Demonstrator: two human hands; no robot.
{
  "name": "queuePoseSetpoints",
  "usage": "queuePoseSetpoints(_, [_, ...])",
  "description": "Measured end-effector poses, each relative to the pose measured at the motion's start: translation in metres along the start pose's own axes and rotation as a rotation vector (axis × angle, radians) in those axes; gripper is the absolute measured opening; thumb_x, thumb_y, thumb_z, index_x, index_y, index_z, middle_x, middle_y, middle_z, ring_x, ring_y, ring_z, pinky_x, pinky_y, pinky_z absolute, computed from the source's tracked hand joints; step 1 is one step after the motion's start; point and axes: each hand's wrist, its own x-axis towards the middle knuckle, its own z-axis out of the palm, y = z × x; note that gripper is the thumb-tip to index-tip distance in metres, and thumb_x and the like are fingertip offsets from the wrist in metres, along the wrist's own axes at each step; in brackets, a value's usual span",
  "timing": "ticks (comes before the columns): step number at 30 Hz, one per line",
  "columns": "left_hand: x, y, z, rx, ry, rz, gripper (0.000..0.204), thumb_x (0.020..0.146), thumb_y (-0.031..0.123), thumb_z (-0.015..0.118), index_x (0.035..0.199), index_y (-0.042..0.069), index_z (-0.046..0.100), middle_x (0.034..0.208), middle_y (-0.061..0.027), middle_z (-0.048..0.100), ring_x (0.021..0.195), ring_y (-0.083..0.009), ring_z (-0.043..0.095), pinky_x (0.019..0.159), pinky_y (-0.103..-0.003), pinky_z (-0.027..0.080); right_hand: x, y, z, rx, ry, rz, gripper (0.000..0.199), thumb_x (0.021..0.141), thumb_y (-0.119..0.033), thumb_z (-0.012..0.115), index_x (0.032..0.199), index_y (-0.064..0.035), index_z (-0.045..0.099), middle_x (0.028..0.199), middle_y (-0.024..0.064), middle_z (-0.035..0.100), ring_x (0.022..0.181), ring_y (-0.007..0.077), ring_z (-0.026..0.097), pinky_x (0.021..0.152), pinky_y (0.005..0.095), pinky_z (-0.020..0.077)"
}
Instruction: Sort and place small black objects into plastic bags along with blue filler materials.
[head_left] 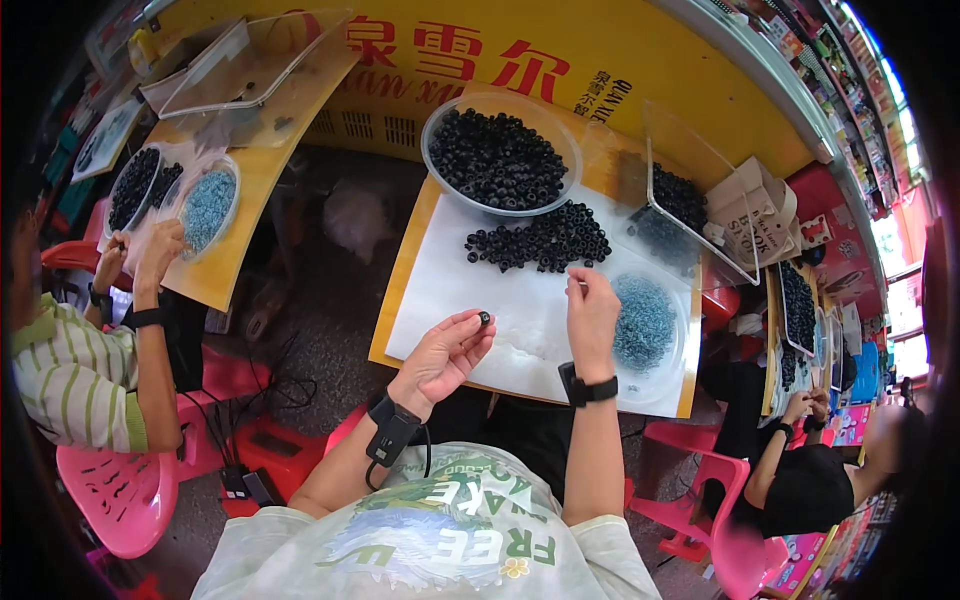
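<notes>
Between thumb and fingertips, my left hand pinches a small black round part with a greenish centre, above the white sheet. My right hand is raised to its right, thumb and index finger pressed together; whatever they hold is too small to make out. Just beyond the right fingertips lies a loose heap of black round parts. Behind the heap, a clear round bowl is filled with more of them. Beside my right wrist, a shallow round clear tray holds many tiny bluish pieces.
A clear plastic box with black parts stands at the table's right, near a paper bag. Co-workers sit left and right at similar tables. Pink chairs and cables are below. A yellow panel rises behind.
</notes>
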Motion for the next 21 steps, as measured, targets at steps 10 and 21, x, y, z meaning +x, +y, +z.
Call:
queuePoseSetpoints(10, [-0.008,0.005,-0.006,-0.036,-0.037,-0.01,0.02,0.094,0.003,0.067,0.113,0.003,0.061,0.108,-0.012,0.069,0.099,-0.0192,0.069,0.089,-0.029,0.06,0.026,0.019,0.035,-0.195,-0.003,-0.014,0.018,0.082,0.001,0.064,0.1,-0.0005,0.062,0.096,0.0208,0.066,0.09,0.0402,0.064,0.081,0.0482,0.0507])
queuePoseSetpoints(21, [-0.001,0.003,0.014,0.142,-0.078,0.008,0.019,0.095,0.006,0.066,0.114,0.003,0.063,0.106,-0.0101,0.071,0.097,-0.0182,0.069,0.087,-0.027,0.059,-0.041,-0.034,-0.021,0.752,-0.285,0.325,0.02,0.09,-0.006,0.068,0.108,0.0041,0.073,0.096,0.0072,0.074,0.08,0.009,0.064,0.072,0.0246,0.0505])
